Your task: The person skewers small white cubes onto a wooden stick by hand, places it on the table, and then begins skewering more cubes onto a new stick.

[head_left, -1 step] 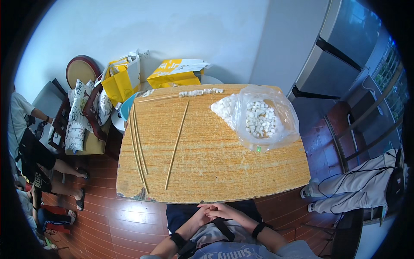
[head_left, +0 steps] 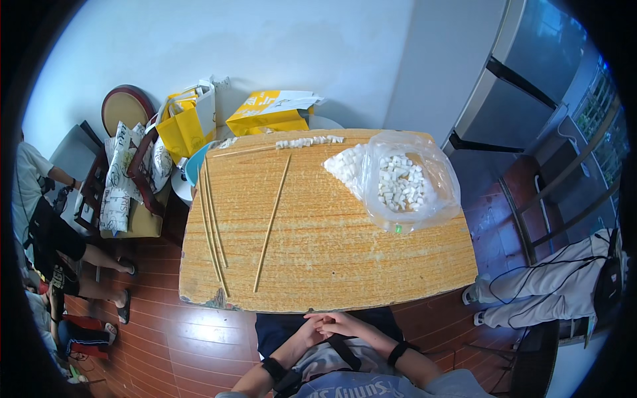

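Note:
My left hand (head_left: 308, 331) and my right hand (head_left: 342, 324) are clasped together in front of me, just below the near table edge. Their fingers are folded over each other, and I see no object in them. On the wooden table (head_left: 325, 245), a thin stick (head_left: 272, 222) lies alone left of the middle. Several more sticks (head_left: 213, 232) lie side by side at the left. Along the far edge, small white chunks (head_left: 310, 142) sit in a row at the end of a stick. An open clear plastic bag (head_left: 441, 192) at the right holds loose white chunks (head_left: 401, 186).
Behind the table stand yellow-and-white paper bags (head_left: 269, 114) and a light blue basin (head_left: 196, 166). A chair with cushions (head_left: 118, 179) is at the left, near people standing. At the right are a grey refrigerator (head_left: 497, 99) and another person's legs (head_left: 544, 288).

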Demonstrator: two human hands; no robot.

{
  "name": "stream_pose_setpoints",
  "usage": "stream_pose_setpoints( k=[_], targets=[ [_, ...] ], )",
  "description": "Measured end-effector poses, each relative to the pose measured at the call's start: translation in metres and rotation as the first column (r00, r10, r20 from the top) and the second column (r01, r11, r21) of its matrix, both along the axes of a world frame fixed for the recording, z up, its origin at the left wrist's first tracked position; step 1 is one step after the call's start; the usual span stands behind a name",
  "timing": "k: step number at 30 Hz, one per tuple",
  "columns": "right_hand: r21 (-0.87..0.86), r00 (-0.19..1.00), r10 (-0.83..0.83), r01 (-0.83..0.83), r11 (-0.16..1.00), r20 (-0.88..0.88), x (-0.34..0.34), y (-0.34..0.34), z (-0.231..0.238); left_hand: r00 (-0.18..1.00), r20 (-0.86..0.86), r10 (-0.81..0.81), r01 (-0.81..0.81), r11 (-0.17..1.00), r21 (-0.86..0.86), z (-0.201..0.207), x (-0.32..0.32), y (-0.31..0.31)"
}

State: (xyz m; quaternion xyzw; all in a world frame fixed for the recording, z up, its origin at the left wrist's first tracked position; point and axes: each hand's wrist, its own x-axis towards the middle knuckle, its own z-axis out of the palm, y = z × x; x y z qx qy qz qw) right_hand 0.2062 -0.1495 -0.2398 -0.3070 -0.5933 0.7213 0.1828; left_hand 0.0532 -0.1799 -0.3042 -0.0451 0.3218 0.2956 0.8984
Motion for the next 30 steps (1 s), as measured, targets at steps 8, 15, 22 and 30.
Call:
stream_pose_setpoints(
  k=[8,15,22,30],
  targets=[
    [-0.024,0.999,0.012,-0.011,1.000,0.035,-0.001,0.001,0.015,0.999,0.027,0.025,-0.024,0.999,-0.031,-0.002,0.000,-0.001],
    [-0.060,0.998,0.009,-0.006,0.998,0.061,-0.001,0.002,0.015,0.999,-0.045,0.025,-0.026,0.999,-0.023,-0.001,0.002,-0.002],
    [-0.011,1.000,0.010,-0.010,1.000,0.008,-0.001,-0.001,0.000,0.989,-0.144,0.036,-0.031,0.999,0.034,0.004,0.004,-0.004],
    [-0.011,0.999,0.052,-0.052,0.999,-0.001,-0.001,-0.001,-0.011,0.993,-0.083,0.080,-0.074,0.995,0.072,-0.007,0.001,-0.008]
  ],
)
